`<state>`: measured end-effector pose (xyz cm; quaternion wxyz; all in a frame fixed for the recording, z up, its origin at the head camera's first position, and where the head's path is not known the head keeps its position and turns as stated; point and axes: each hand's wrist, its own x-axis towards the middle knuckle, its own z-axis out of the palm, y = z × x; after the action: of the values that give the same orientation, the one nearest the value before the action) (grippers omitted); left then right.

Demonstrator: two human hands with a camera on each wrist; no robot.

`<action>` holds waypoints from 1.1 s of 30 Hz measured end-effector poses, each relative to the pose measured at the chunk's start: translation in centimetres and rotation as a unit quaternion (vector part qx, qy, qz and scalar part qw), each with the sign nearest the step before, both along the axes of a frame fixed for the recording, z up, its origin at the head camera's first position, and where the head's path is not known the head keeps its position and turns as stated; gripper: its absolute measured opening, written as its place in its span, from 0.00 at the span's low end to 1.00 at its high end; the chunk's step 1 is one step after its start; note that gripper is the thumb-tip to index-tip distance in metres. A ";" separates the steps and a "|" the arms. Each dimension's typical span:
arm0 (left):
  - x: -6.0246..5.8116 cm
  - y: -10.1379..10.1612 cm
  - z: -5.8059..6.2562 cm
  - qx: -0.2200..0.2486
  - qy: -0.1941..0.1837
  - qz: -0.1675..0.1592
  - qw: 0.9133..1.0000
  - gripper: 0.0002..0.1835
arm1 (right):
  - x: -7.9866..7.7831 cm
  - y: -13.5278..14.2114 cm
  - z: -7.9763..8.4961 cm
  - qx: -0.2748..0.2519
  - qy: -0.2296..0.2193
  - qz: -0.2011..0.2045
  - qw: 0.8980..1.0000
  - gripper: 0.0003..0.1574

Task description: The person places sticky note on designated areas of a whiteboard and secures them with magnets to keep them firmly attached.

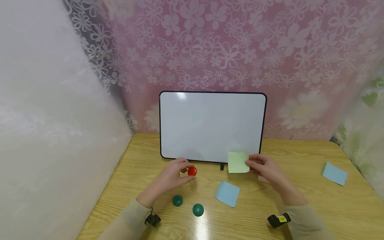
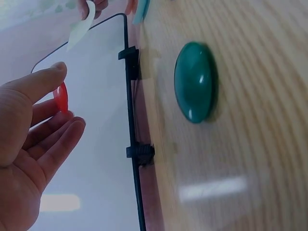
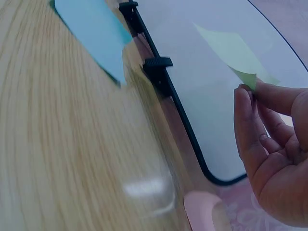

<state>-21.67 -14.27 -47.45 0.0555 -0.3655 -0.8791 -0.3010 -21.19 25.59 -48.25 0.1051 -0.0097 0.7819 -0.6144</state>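
Observation:
My left hand (image 1: 175, 174) pinches a round red magnet (image 1: 192, 171) between thumb and fingers, in front of the whiteboard's lower left edge. In the left wrist view the red magnet (image 2: 61, 97) shows edge-on against the white surface. With thumb and fingertips my right hand (image 1: 268, 170) pinches a pale green sticky note (image 1: 238, 162) by its right edge. The note overlaps the lower right of the whiteboard (image 1: 211, 125) in the head view; in the right wrist view the green note (image 3: 233, 53) curls slightly. The whiteboard has a black frame and stands upright on black feet (image 1: 222, 166).
Two green magnets (image 1: 177, 200) lie on the wooden table (image 1: 144, 146) near my left forearm. A blue sticky note (image 1: 228, 194) lies between my hands, another blue note (image 1: 335, 174) at far right. A pink note (image 1: 263, 179) is partly hidden below my right hand. A floral curtain (image 1: 210, 50) hangs behind.

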 end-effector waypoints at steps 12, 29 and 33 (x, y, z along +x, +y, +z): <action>-1.5 -0.8 1.4 0.032 0.055 0.022 0.998 0.20 | -2.2 -5.4 0.3 -0.063 0.003 -0.003 0.998 0.33; -3.5 -1.8 2.8 0.044 0.106 0.040 0.993 0.19 | -4.3 -10.9 1.2 -0.093 0.036 -0.016 0.995 0.26; -3.8 -1.7 3.2 0.043 0.115 0.046 0.991 0.19 | -4.1 -11.6 1.5 -0.091 0.041 -0.017 0.995 0.25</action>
<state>-25.44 -16.01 -44.25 0.1856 -0.3541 -0.8688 -0.2921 -25.31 13.99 -46.73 0.0612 -0.0308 0.7263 -0.6839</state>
